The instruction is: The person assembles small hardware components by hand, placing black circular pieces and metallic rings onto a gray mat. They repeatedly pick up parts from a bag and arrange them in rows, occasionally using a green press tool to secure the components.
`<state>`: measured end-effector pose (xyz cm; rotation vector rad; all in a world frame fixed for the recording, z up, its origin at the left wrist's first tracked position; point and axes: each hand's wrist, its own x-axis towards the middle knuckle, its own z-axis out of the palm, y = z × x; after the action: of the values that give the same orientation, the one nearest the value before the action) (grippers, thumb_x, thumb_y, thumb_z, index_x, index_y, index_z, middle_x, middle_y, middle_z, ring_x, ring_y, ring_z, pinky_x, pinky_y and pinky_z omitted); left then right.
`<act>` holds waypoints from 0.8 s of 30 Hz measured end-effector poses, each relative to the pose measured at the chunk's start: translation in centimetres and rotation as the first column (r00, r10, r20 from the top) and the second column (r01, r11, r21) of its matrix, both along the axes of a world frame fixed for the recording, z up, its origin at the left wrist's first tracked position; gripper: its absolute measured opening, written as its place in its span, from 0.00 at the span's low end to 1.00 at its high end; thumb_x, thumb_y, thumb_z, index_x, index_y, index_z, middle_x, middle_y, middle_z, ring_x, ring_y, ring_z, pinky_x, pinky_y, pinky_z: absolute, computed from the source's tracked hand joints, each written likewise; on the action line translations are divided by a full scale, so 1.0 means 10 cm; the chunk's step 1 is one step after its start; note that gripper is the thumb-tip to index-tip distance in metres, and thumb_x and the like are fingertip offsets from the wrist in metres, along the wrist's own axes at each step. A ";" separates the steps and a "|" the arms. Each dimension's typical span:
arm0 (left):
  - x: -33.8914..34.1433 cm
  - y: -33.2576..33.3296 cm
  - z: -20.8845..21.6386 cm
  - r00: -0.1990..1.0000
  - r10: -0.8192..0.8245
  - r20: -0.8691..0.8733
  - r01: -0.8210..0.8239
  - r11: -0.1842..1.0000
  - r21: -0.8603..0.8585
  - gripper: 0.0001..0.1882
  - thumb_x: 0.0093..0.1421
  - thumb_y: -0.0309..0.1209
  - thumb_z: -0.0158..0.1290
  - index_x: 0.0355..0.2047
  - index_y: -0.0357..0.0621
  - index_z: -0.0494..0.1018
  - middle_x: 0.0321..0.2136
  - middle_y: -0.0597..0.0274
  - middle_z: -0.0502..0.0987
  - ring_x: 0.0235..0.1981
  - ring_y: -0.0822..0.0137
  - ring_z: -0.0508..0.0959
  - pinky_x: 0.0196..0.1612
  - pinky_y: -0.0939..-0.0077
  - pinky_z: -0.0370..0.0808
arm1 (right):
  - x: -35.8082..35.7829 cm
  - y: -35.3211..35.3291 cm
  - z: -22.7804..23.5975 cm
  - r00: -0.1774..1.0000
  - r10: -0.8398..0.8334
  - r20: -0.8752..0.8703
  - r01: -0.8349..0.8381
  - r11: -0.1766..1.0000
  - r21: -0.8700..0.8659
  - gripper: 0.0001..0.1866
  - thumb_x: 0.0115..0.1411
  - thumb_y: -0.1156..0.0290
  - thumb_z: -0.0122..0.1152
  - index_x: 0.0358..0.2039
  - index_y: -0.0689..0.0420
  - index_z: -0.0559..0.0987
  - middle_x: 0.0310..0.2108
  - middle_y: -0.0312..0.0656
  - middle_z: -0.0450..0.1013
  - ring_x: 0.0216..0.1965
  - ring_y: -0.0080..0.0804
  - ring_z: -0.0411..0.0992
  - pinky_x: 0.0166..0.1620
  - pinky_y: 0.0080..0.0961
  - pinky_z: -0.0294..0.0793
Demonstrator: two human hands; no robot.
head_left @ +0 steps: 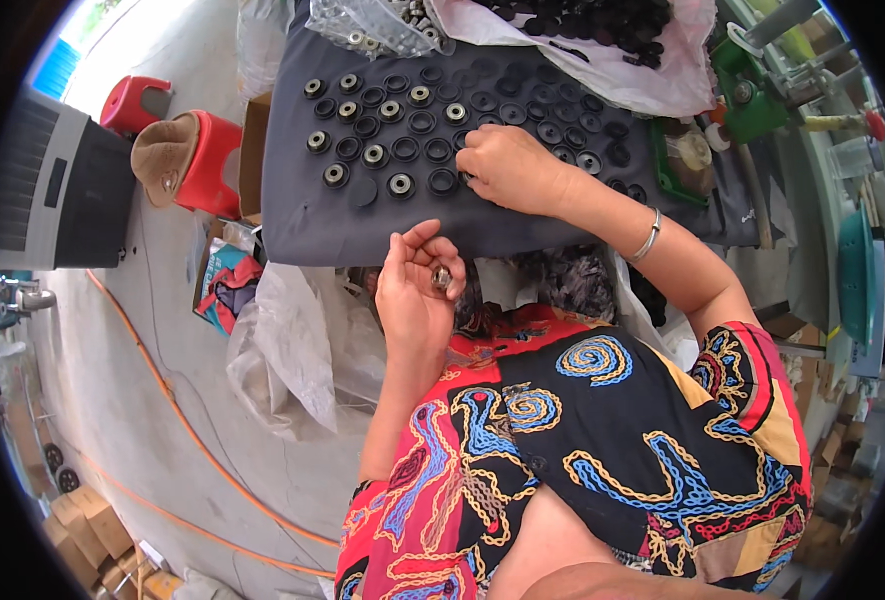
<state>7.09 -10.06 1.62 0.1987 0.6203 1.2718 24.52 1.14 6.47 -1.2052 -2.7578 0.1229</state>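
Observation:
My left hand (421, 285) is palm up in front of the table edge, its fingers curled around small metal bearings; one bearing (442, 278) shows near the fingertips. Over the grey-covered table (303, 225), my right hand (513, 168) points its closed fingers down at the rows of black parts. What those fingertips hold is mostly hidden. Round black plastic rings (443, 181) lie in rows on the cloth. Several at the left have metal bearings seated in their middles, such as this fitted ring (401, 185). A flat black disc (364, 191) lies among them.
At the back are a clear bag of metal bearings (368, 35) and a white sack of black parts (663, 75). A green hand press (743, 95) stands at the right. Red stools (213, 165), a grey bin (73, 190) and an orange hose (168, 385) are at the left.

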 end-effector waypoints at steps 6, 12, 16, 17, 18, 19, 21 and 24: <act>0.06 0.04 0.09 1.000 -0.004 0.030 0.006 0.998 -0.059 0.23 0.71 0.43 0.32 0.44 0.35 0.68 0.31 0.56 0.74 0.32 0.62 0.76 0.31 0.72 0.72 | 0.02 -0.13 -0.02 0.995 0.068 -0.080 -0.048 0.974 0.220 0.05 0.47 0.70 0.61 0.26 0.56 0.78 0.27 0.41 0.71 0.36 0.39 0.72 0.41 0.35 0.70; 0.22 0.06 0.06 0.997 -0.018 -0.080 0.014 0.998 -0.061 0.23 0.71 0.43 0.31 0.48 0.35 0.66 0.37 0.55 0.74 0.40 0.64 0.76 0.40 0.71 0.73 | -0.10 -0.71 0.08 0.936 0.307 -0.173 -0.272 0.941 0.201 0.05 0.48 0.67 0.58 0.25 0.53 0.79 0.29 0.36 0.72 0.36 0.33 0.70 0.43 0.32 0.66; 0.34 -0.04 0.14 0.955 -0.046 -0.293 0.046 0.999 -0.005 0.25 0.71 0.43 0.31 0.51 0.33 0.65 0.44 0.54 0.73 0.45 0.67 0.74 0.48 0.73 0.71 | -0.11 -0.92 -0.05 0.966 0.219 -0.139 -0.212 0.975 0.064 0.06 0.47 0.70 0.58 0.26 0.56 0.79 0.30 0.39 0.73 0.37 0.35 0.70 0.43 0.32 0.68; 0.38 -0.06 0.12 0.938 -0.022 -0.346 0.029 0.999 0.015 0.24 0.71 0.42 0.32 0.52 0.32 0.64 0.43 0.55 0.73 0.43 0.69 0.74 0.46 0.75 0.70 | -0.12 -0.93 -0.05 0.966 0.197 -0.167 -0.195 0.980 0.033 0.06 0.47 0.70 0.58 0.26 0.57 0.79 0.30 0.40 0.73 0.37 0.36 0.71 0.43 0.33 0.68; 0.40 -0.08 0.12 0.917 0.004 -0.398 0.011 0.999 0.035 0.24 0.70 0.42 0.33 0.53 0.32 0.64 0.41 0.56 0.73 0.41 0.71 0.73 0.45 0.77 0.70 | -0.12 -0.93 -0.04 0.973 0.174 -0.152 -0.180 0.983 -0.023 0.07 0.46 0.71 0.59 0.27 0.58 0.78 0.30 0.41 0.73 0.37 0.37 0.70 0.43 0.33 0.69; 0.39 -0.09 0.13 0.893 -0.015 -0.450 0.055 0.996 0.075 0.25 0.71 0.43 0.32 0.53 0.34 0.64 0.44 0.56 0.73 0.46 0.68 0.73 0.50 0.75 0.69 | -0.11 -0.92 -0.02 0.979 0.153 -0.136 -0.165 0.983 -0.079 0.07 0.45 0.72 0.59 0.27 0.59 0.78 0.31 0.41 0.72 0.36 0.38 0.70 0.43 0.34 0.70; 0.41 -0.10 0.12 0.874 0.017 -0.486 0.033 0.995 0.094 0.24 0.71 0.42 0.32 0.53 0.34 0.65 0.44 0.56 0.73 0.46 0.68 0.73 0.50 0.75 0.69 | -0.10 -0.92 0.01 0.981 0.128 -0.145 -0.148 0.979 -0.137 0.09 0.44 0.73 0.60 0.28 0.60 0.78 0.32 0.43 0.73 0.37 0.40 0.70 0.43 0.35 0.71; 0.40 -0.10 0.20 0.904 0.020 -0.427 0.023 0.995 0.095 0.24 0.71 0.43 0.32 0.53 0.34 0.65 0.44 0.56 0.73 0.46 0.68 0.74 0.49 0.75 0.70 | -0.09 -0.91 0.06 0.966 0.130 -0.225 -0.161 0.979 -0.128 0.09 0.44 0.73 0.60 0.28 0.61 0.78 0.32 0.47 0.74 0.38 0.42 0.72 0.43 0.36 0.72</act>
<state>11.13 -11.07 3.59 0.5715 0.9329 1.2663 23.58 -7.95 7.05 -0.9517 -2.6797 0.4493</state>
